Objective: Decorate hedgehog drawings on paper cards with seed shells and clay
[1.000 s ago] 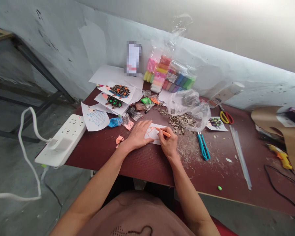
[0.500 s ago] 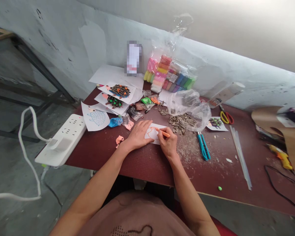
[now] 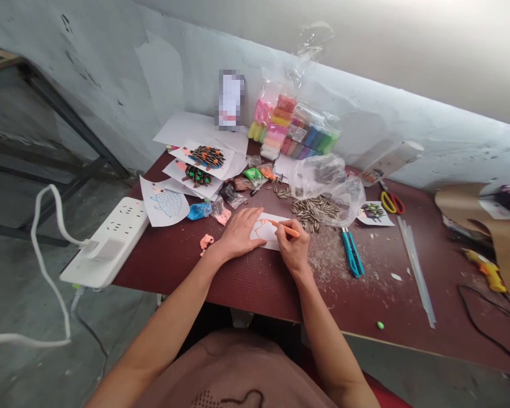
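Note:
A small white sheet of paper (image 3: pixel 272 242) with orange outlines lies on the dark red table. My left hand (image 3: pixel 243 233) rests flat over its left side, fingers stretched out. In my right hand (image 3: pixel 294 243) an orange marker (image 3: pixel 289 229) is gripped, its tip at the drawn lines. Beyond the paper, sunflower seeds (image 3: pixel 312 212) lie in a heap beside a clear plastic bag (image 3: pixel 335 192). Near my left wrist is a lump of pink clay (image 3: pixel 206 242). Blue clay (image 3: pixel 199 211) in a wrapper sits just beyond that hand.
Hedgehog pictures (image 3: pixel 208 157) with seed spines and a blue hedgehog drawing (image 3: pixel 165 203) lie at left, near a power strip (image 3: pixel 106 243). Coloured clay packs (image 3: pixel 280 133) lean on the wall. A teal utility knife (image 3: pixel 352 254), scissors (image 3: pixel 391 202), glue sticks (image 3: pixel 416 272) and a yellow glue gun (image 3: pixel 487 272) lie right.
My right hand has shifted slightly right, and the orange marker lies at a lower slant. The orange outline has a little more line at its top. My left hand stays put.

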A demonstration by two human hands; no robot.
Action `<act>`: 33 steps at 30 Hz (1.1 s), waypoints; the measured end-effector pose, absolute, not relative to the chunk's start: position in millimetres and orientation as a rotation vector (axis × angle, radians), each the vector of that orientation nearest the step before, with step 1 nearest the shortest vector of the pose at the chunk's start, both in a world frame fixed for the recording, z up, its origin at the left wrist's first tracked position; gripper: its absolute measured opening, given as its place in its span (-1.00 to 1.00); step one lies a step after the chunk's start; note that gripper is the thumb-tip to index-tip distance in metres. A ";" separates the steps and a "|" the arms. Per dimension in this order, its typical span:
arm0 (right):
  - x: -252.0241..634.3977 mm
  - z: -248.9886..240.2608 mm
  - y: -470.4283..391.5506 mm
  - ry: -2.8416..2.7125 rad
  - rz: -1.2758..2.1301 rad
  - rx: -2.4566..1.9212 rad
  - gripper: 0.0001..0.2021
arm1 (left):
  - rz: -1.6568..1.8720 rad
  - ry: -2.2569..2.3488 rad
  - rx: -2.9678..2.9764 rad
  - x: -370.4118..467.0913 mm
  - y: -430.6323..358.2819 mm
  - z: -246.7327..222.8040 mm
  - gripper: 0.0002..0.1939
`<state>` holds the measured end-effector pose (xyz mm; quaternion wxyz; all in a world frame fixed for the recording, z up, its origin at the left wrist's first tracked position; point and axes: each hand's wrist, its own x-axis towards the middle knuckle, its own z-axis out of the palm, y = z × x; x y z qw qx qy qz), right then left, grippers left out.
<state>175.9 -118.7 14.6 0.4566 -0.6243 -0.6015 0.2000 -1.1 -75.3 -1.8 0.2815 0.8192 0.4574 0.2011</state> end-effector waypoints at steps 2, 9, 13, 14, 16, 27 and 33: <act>178.1 15.3 -118.2 -1.416 0.465 -1.565 -0.82 | 0.540 1.218 2.194 -1.4 -75.5 -1.9 -0.15; 178.9 12.8 -117.1 -1.467 0.483 -1.573 -0.82 | 0.542 1.218 2.200 -1.4 -75.4 -1.6 -0.15; 177.8 12.6 -117.0 -1.488 0.485 -1.561 -0.82 | 0.534 1.226 2.196 -0.7 -75.7 -0.4 -0.15; 177.6 12.9 -116.9 -1.497 0.484 -1.554 -0.82 | 0.532 1.229 2.194 -0.6 -75.8 -0.2 -0.15; 177.4 13.3 -116.7 -1.513 0.482 -1.535 -0.83 | 0.534 1.229 2.193 -0.5 -75.9 -0.1 -0.15; 177.6 14.5 -117.0 -1.539 0.458 -1.557 -0.81 | 0.540 1.219 2.196 -0.6 -75.4 -0.4 -0.15; 177.4 14.5 -117.7 -1.546 0.455 -1.582 -0.81 | 0.536 1.219 2.195 -0.6 -75.2 -0.5 -0.15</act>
